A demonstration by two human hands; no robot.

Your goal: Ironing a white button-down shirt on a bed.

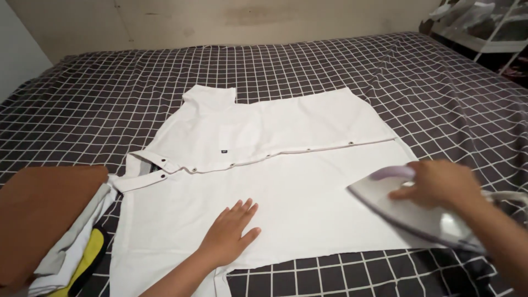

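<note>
Left hand [230, 232] lies flat, open, on white shirt [264, 181]; right hand [440, 184] clasps iron [407, 212].

A big bed [99, 93] fills the room, covered with a dark sheet with white squares. Behind it is a pale, stained wall [220, 19]. A white rack [495, 33] stands at the far right.

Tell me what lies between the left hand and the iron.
Only bare white shirt fabric lies between the left hand, flat on the shirt, and the iron held by the right hand, per the head view.
</note>
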